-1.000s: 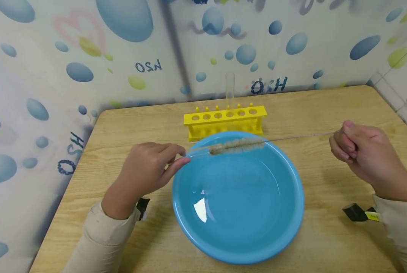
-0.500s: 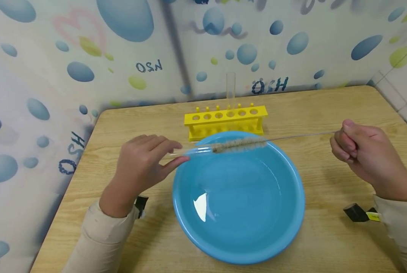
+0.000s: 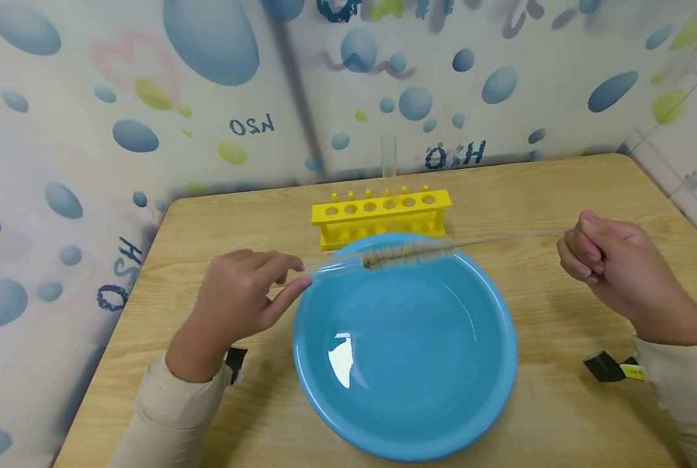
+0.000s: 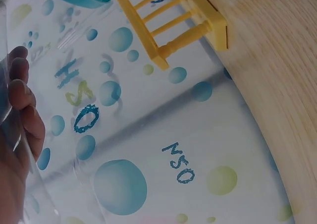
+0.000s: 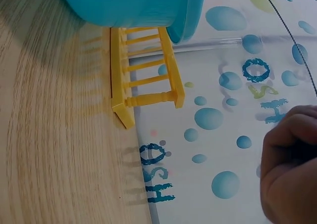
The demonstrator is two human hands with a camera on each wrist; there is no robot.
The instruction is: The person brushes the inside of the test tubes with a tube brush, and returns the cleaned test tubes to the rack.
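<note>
My left hand [image 3: 240,292] pinches a clear glass test tube [image 3: 338,265] between thumb and fingertips, over the far left rim of a blue basin [image 3: 406,448]. In the left wrist view the hand [image 4: 25,105] lies along the clear glass. A test tube brush [image 3: 406,253] lines up with the tube, its pale bristles stretching right from the clear glass; I cannot tell how far the glass covers them. My right hand [image 3: 608,266] grips the far end of the brush's thin twisted wire, right of the basin. The wire [image 5: 287,26] runs above that fist in the right wrist view.
Behind the basin stands a yellow test tube rack [image 3: 382,213] with an upright clear tube [image 3: 388,159] in one hole. The basin holds water. Beneath them is a wooden table [image 3: 558,403], with a patterned wall [image 3: 208,84] along its back edge.
The left hand dips slightly and its fingertips shift left along the tube. The right hand keeps its grip on the wire. The head view has tilted a little.
</note>
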